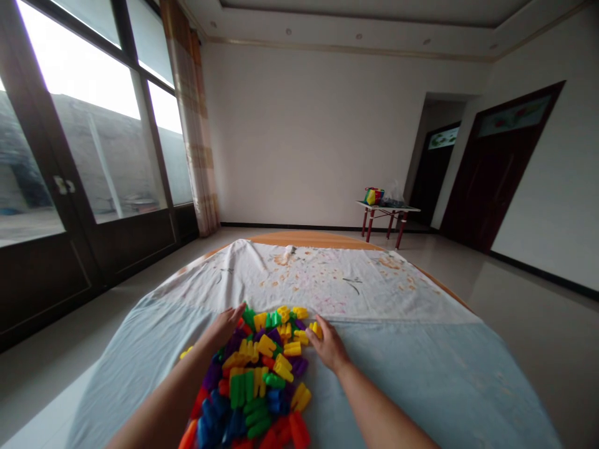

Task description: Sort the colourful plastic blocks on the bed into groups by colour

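A heap of plastic toy building blocks (246, 351) in yellow, green, blue, purple, red and orange lies on the cloth-covered table, stretching toward me between my forearms. My left hand (228, 325) rests along the heap's far left edge, its fingers stretched forward beside the pieces. At the far right edge is my right hand (329, 344), thumb and fingers apart. A yellow block (316, 328) sits right at these fingers; whether they touch it is hard to tell. Part of the heap's left side is hidden behind my left forearm, where another yellow block (186, 353) peeks out.
The round table carries a light blue cloth (412, 374) and a white floral cloth (309, 274), with its wooden edge (318, 238) showing at the back. Farther off, a small table (412, 209) holds a colourful bag (374, 196) and clear plastic. Glass doors (107, 149) stand left.
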`<state>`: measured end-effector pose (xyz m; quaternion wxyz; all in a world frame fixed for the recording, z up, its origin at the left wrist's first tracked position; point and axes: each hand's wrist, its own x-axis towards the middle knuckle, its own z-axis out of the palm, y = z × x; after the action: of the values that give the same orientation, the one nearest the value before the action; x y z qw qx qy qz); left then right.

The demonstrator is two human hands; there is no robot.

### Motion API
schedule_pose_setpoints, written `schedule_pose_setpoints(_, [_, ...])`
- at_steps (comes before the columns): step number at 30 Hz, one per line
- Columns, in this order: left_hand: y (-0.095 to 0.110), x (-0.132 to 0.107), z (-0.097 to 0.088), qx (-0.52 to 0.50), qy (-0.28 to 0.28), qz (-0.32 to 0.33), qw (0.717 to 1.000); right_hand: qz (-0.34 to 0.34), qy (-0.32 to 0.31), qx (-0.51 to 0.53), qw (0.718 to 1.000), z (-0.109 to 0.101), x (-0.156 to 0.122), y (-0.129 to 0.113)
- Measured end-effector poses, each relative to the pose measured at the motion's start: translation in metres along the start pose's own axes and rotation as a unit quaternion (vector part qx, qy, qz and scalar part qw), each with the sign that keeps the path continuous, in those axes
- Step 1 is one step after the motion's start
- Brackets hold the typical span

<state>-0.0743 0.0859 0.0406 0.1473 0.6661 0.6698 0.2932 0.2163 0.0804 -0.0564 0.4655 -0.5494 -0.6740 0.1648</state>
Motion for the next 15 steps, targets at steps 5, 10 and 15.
schedule_pose_setpoints(5, [0.002,-0.04,-0.035,-0.025,0.041,0.003,0.999,0.001,-0.011,-0.041,0.999,-0.001,0.005,-0.008])
schedule_pose_setpoints(10, [-0.043,-0.11,-0.055,0.002,0.115,-0.031,0.993,0.058,-0.052,-0.026,0.997,0.002,0.023,-0.035])
schedule_pose_setpoints(15, [-0.054,-0.145,-0.035,-0.02,0.105,-0.051,0.993,0.072,-0.134,0.047,0.987,0.016,0.035,-0.076])
